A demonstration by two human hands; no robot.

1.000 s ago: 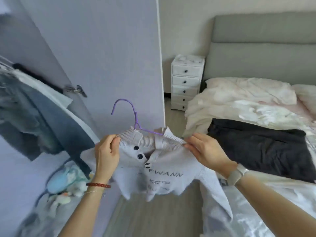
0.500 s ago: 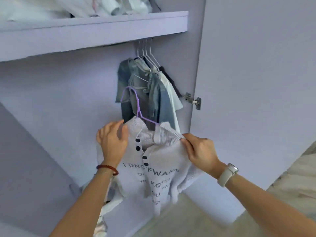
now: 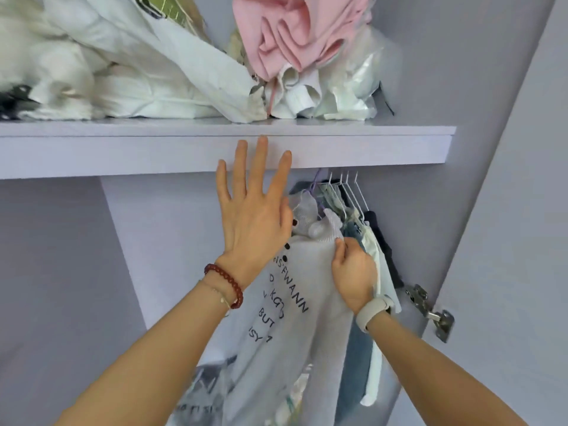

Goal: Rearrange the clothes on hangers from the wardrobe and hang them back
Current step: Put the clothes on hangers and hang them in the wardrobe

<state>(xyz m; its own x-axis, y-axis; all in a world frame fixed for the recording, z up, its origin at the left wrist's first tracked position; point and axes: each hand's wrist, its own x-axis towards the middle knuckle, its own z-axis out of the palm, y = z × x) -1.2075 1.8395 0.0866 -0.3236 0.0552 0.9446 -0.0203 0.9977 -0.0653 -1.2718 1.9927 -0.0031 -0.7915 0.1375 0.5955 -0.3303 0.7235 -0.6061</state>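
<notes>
Shelf (image 3: 368,149): pale lilac board running across the wardrobe, the landmark for everything below.
Sweater (image 3: 307,272): light grey knit with dark buttons and black lettering, hanging just under the shelf, toward its right end, on the purple hanger.
Purple hanger (image 3: 314,187): its hook rises to the underside of the shelf; the rail itself is hidden behind the shelf edge, so I cannot tell whether the hook is seated.
Left hand (image 3: 252,216): raised flat in front of the shelf's front edge, fingers straight and spread, holding nothing; its thumb side lies next to the sweater's collar, and whether it touches the knit cannot be told.
Right hand (image 3: 353,272): below the shelf, at the sweater's right shoulder, fingers curled and pinching the knit fabric.
Other hung clothes (image 3: 373,256): denim, a pale garment and a dark one on white wire hangers (image 3: 349,192), packed just to the right of the sweater under the shelf's right end.
Piled clothes (image 3: 138,72): white garments heaped on top of the shelf, with a pink garment (image 3: 292,35) on the right of the heap.
Bracelet (image 3: 226,282): red beads on the left wrist, below the shelf.
Watch (image 3: 373,312): pale band on the right wrist.
Hinge (image 3: 430,309): metal, on the wardrobe door well below the shelf's right end.
</notes>
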